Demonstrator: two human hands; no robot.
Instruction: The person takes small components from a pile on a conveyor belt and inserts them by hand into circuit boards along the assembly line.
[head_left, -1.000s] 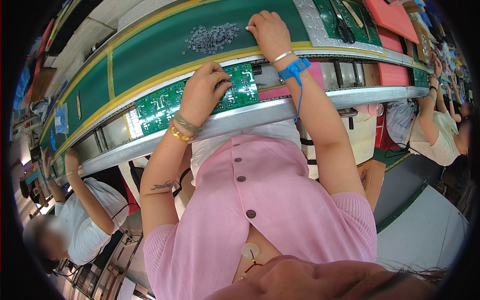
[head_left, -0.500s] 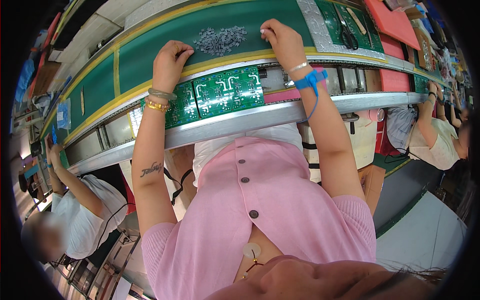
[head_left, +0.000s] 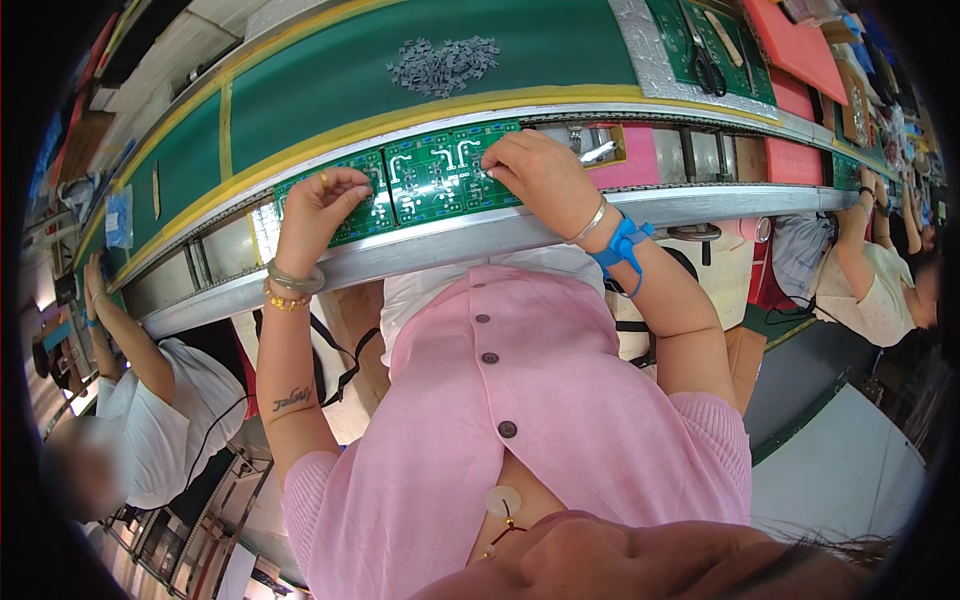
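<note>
At the upper centre of the frame, our two green circuit boards [head_left: 432, 180] lay end to end along a metal rail [head_left: 440, 240], their shared long axis climbing slightly rightward. Our left hand [head_left: 318, 212] and right hand [head_left: 548, 185] hovered there, fingertips drawn close; we could not tell whether they gripped anything. Above, grey parts [head_left: 443, 66] sat heaped on a green surface [head_left: 310, 85]; co-workers [head_left: 170, 420] flanked us, left and far right

The pink top [head_left: 575, 400] has ribbed sleeves [head_left: 715, 435] and dark buttons [head_left: 489, 357], a pendant [head_left: 503, 501] at its neckline. Left of the top, the left hand [head_left: 315, 215] wears a gold ring [head_left: 323, 181], its wrist [head_left: 302, 260] a bangle [head_left: 295, 282] and gold bracelet [head_left: 284, 301], its forearm [head_left: 283, 350] a tattoo [head_left: 294, 400]; right of it, the right hand [head_left: 550, 182] has a silver bangle [head_left: 592, 223] and blue strap [head_left: 622, 246] behind it.
</note>
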